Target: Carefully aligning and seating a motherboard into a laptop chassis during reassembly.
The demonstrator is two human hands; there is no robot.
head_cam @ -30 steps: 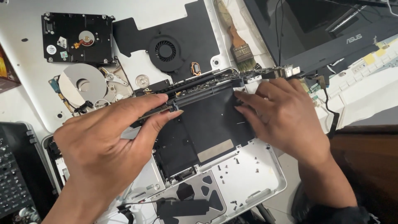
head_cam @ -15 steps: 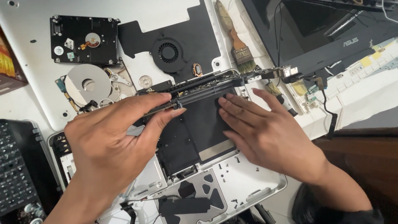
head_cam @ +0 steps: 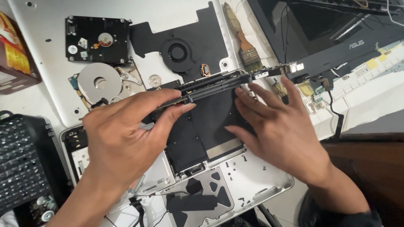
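Observation:
An opened silver laptop shell [head_cam: 261, 185] lies in front of me with a black sheet [head_cam: 206, 126] covering its middle. Along its far edge runs a long black hinge bar [head_cam: 219, 84]. My left hand [head_cam: 126, 134] grips the left part of that bar, thumb and fingers wrapped over it. My right hand [head_cam: 282, 130] lies flat, fingers spread, pressing on the black sheet just below the bar's right end.
An opened hard drive [head_cam: 97, 40] and a bare silver platter assembly [head_cam: 101, 82] lie at the upper left on a white panel with a fan [head_cam: 177, 52]. A brush [head_cam: 242, 42] rests above. A dark laptop [head_cam: 336, 29] sits upper right, a black bit tray [head_cam: 23, 164] at left.
My right hand has slid left and down from the bar's right end onto the black sheet, its fingers spreading flat. The left hand keeps its grip on the bar.

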